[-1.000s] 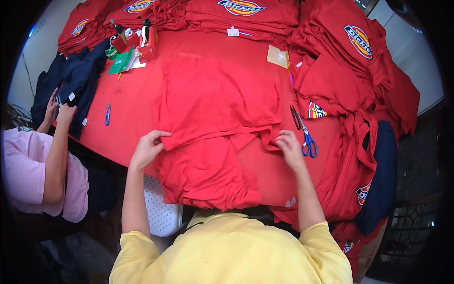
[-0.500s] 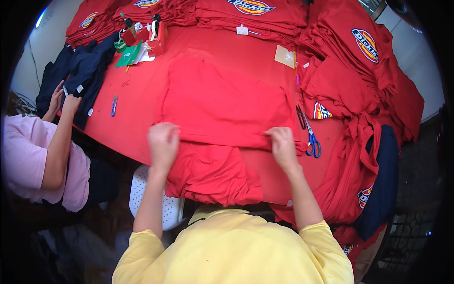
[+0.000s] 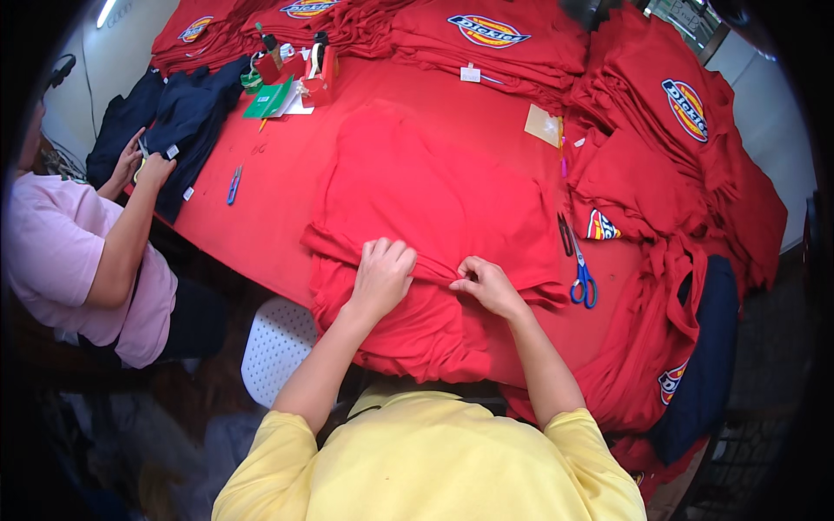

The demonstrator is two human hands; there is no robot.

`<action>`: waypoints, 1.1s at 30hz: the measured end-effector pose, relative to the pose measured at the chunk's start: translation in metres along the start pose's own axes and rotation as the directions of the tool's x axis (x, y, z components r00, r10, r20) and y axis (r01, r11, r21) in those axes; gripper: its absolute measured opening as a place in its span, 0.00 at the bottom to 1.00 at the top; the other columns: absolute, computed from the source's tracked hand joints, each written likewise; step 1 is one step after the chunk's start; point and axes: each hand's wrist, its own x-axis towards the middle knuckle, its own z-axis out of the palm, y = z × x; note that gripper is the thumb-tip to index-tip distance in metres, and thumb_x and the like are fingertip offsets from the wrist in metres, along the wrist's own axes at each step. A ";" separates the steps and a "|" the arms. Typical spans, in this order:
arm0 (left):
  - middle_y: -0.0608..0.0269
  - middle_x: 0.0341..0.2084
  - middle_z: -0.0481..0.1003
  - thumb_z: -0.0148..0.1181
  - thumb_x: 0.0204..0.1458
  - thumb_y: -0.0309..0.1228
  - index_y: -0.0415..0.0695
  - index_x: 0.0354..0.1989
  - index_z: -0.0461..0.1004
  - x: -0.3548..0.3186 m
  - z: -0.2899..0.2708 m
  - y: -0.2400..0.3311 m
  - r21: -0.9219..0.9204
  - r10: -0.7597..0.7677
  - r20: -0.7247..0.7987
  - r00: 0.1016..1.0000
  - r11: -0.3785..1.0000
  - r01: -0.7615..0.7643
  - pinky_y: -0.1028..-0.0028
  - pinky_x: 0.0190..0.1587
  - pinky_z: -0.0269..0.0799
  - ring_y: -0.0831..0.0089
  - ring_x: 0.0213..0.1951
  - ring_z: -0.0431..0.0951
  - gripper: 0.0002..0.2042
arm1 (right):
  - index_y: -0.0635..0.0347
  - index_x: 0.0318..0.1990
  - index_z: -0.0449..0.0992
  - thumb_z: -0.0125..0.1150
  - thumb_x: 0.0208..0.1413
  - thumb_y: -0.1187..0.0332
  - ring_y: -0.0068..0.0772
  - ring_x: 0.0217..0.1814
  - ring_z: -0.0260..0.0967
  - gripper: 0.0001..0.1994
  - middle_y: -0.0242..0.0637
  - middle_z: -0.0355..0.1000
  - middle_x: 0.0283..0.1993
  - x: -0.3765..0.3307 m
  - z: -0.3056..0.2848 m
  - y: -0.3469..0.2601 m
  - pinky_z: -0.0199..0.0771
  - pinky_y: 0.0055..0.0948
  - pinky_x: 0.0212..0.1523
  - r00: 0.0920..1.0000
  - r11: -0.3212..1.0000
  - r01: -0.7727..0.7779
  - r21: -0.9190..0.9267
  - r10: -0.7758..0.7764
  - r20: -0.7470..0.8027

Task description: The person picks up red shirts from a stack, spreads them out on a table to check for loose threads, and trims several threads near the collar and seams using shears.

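Left hand [image 3: 385, 273] and right hand [image 3: 489, 286]: moved inward since the earlier frame, from toward the two ends of a red garment's [image 3: 443, 191] near edge to its middle; now near each other, apart.

Left hand: back upward, fingers bent down over the cloth ridge; fingertips hidden, so whether its grip is pinching cannot be told. Right hand: turned inward, thumb and forefinger together; grip closed on the edge. Forearms: rising from below, converging.

Red garment: spread across the middle of a red-topped bench [image 3: 271, 213], before the person; its lower part lies rumpled at the near edge.

Bench, right: blue-handled scissors [image 3: 584, 285], beside dark snips [image 3: 565, 234]; tan card [image 3: 542, 127]; heaped red garments [image 3: 638, 69], with printed patches. Bench, far side: stacked red garments [image 3: 426, 39].

Bench, left: blue snips [image 3: 234, 185]; green booklet [image 3: 271, 100], near a red tape dispenser [image 3: 321, 82]; navy garments [image 3: 200, 104].

Room: co-worker in a pink shirt [image 3: 65, 243], at left, both hands at the navy garments; white perforated seat [image 3: 274, 347], below the bench; pale wall [image 3: 126, 52].
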 end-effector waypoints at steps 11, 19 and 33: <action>0.48 0.51 0.71 0.54 0.57 0.41 0.43 0.52 0.69 0.051 0.021 0.036 -0.600 -0.239 0.443 0.864 0.637 0.484 0.57 0.55 0.66 0.48 0.55 0.70 0.19 | 0.64 0.27 0.73 0.61 0.54 0.75 0.31 0.31 0.68 0.06 0.37 0.69 0.29 -0.086 -0.049 -0.148 0.68 0.27 0.35 0.753 0.775 0.468 0.425 -0.601 0.268; 0.49 0.51 0.71 0.52 0.58 0.43 0.43 0.52 0.70 0.075 0.115 0.009 -0.304 -0.535 0.285 0.795 0.736 0.604 0.59 0.55 0.65 0.49 0.55 0.70 0.19 | 0.60 0.43 0.75 0.55 0.55 0.68 0.47 0.50 0.72 0.11 0.47 0.74 0.48 -0.137 -0.005 -0.103 0.73 0.45 0.45 0.987 0.962 0.038 -0.270 0.006 0.161; 0.50 0.51 0.72 0.49 0.59 0.47 0.43 0.53 0.70 0.003 0.037 -0.006 -0.637 -0.535 0.339 0.774 0.475 0.608 0.61 0.56 0.65 0.52 0.55 0.71 0.21 | 0.63 0.49 0.72 0.50 0.60 0.67 0.45 0.52 0.71 0.14 0.46 0.74 0.49 -0.024 -0.055 0.039 0.69 0.42 0.49 0.805 0.916 -0.262 -0.304 0.033 -0.592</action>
